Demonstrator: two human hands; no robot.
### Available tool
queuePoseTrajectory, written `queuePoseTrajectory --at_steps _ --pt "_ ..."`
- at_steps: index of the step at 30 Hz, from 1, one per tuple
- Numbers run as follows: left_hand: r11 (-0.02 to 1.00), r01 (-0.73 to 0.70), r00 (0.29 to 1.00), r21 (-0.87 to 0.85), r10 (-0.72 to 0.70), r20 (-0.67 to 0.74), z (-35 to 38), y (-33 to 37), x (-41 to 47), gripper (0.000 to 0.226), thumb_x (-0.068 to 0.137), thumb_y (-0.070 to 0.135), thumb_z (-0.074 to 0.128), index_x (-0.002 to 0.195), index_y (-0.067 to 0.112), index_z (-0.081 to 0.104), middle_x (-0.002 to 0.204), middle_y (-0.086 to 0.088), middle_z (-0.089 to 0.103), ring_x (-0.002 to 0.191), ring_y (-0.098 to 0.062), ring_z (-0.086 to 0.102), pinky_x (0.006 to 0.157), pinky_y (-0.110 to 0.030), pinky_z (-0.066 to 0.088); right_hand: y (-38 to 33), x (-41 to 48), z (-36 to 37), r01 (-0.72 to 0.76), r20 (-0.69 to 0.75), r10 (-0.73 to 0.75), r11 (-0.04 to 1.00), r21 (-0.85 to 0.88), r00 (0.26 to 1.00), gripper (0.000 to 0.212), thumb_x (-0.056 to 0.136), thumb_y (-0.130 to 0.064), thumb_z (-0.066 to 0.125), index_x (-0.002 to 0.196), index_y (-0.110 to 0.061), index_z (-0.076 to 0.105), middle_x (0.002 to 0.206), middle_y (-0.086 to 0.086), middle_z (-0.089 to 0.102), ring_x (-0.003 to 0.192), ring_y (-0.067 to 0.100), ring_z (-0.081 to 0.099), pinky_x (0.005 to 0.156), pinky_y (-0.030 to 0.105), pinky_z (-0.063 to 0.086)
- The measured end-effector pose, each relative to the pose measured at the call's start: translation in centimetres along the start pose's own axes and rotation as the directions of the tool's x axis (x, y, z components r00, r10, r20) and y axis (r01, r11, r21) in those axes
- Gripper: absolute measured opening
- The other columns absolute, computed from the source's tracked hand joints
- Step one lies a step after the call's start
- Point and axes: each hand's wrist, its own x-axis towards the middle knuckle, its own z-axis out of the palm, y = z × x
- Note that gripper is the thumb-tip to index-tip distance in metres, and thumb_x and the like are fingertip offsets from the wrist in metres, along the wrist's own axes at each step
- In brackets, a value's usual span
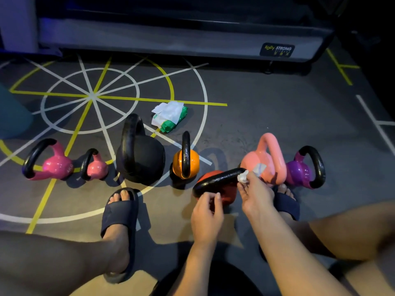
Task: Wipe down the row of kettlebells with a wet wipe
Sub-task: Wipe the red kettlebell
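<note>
A row of kettlebells stands on the floor: a pink one (55,165), a small pink one (97,167), a large black one (142,161), an orange one (193,160), a salmon one (261,159) and a purple one (299,170). A red kettlebell (226,191) with a black handle is tilted toward me in front of the row. My left hand (206,212) grips the near end of its handle. My right hand (255,194) pinches a crumpled white wet wipe (243,177) against the handle's far end.
A green pack of wet wipes (170,117) lies open on the floor behind the orange kettlebell. My feet in dark slides (119,212) flank the red kettlebell. A grey gym bench or machine base (181,39) runs across the back. A teal object (12,116) sits at left.
</note>
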Motion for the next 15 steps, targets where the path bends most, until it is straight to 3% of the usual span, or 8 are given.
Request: queuePoseTrajectory --at_steps 2,4,7,9,11,13,15 --pt "0.992 0.008 0.999 -0.129 -0.001 0.054 0.9 0.2 -0.2 0.029 0.099 0.047 0.052 0.095 0.027 0.072 0.089 0.014 0.072 0.089 -0.003 0.067 0.082 -0.036 0.055 -0.1 0.9 -0.9 0.118 0.010 -0.119 0.971 -0.209 0.993 0.011 0.086 -0.001 0.068 0.095 -0.007 0.066 0.081 0.009 0.066 0.069 0.017 0.062 0.065 0.027 0.053" --pt "0.944 0.112 0.981 -0.310 -0.054 0.189 1.3 1.1 -0.2 0.023 0.101 0.040 0.057 0.108 0.029 0.075 0.102 0.014 0.075 0.102 -0.003 0.068 0.094 -0.036 0.055 0.7 1.1 -2.0 0.177 0.101 -0.147 0.875 -0.451 0.984 0.010 0.083 -0.002 0.071 0.092 -0.007 0.070 0.080 0.012 0.068 0.070 0.020 0.062 0.063 0.031 0.053" --pt "0.860 0.200 0.943 -0.470 -0.038 0.331 1.9 2.1 0.3 0.024 0.104 0.034 0.054 0.115 0.027 0.074 0.110 0.006 0.076 0.111 -0.013 0.068 0.099 -0.041 0.053 1.5 1.2 -2.6 0.233 0.295 -0.050 0.740 -0.630 0.954 0.010 0.079 -0.002 0.075 0.084 -0.011 0.074 0.080 0.011 0.073 0.078 0.022 0.068 0.079 0.041 0.061" --pt "0.762 0.275 0.944 -0.587 -0.098 0.314 2.5 2.7 0.2 0.024 0.106 0.027 0.054 0.113 0.018 0.075 0.107 -0.003 0.076 0.107 -0.019 0.069 0.095 -0.039 0.054 -0.5 1.2 -2.4 0.363 0.457 0.008 0.596 -0.716 0.889 0.013 0.085 -0.001 0.072 0.086 -0.013 0.076 0.083 0.011 0.075 0.080 0.020 0.069 0.070 0.028 0.059" --pt "0.660 0.362 0.929 -0.659 -0.193 0.317 3.4 3.2 0.1 0.024 0.104 0.024 0.057 0.108 0.011 0.077 0.101 -0.010 0.077 0.096 -0.019 0.069 0.085 -0.036 0.053 -4.1 0.5 -2.4 0.465 0.607 0.240 0.455 -0.760 0.758 0.020 0.092 -0.002 0.065 0.101 -0.017 0.076 0.093 0.009 0.076 0.082 0.012 0.069 0.070 0.020 0.055" --pt "0.656 0.383 0.923 -0.650 -0.235 0.307 4.3 2.9 -0.1 0.021 0.099 0.029 0.066 0.101 0.013 0.078 0.093 -0.007 0.077 0.086 -0.016 0.067 0.080 -0.036 0.051 -7.8 -0.1 -2.8 0.626 0.620 0.435 0.151 -0.765 0.654 0.028 0.096 -0.012 0.063 0.118 -0.028 0.069 0.106 -0.005 0.075 0.091 0.004 0.066 0.084 0.021 0.054" --pt "0.765 0.354 0.934 -0.537 -0.257 0.249 4.8 2.1 -0.4 0.017 0.092 0.036 0.071 0.096 0.022 0.078 0.090 0.002 0.078 0.085 -0.012 0.070 0.083 -0.037 0.055 -11.0 0.2 -2.7 0.758 0.622 0.438 -0.303 -0.578 0.649 0.034 0.097 -0.025 0.061 0.130 -0.035 0.063 0.111 -0.019 0.069 0.100 0.002 0.063 0.092 0.018 0.048"
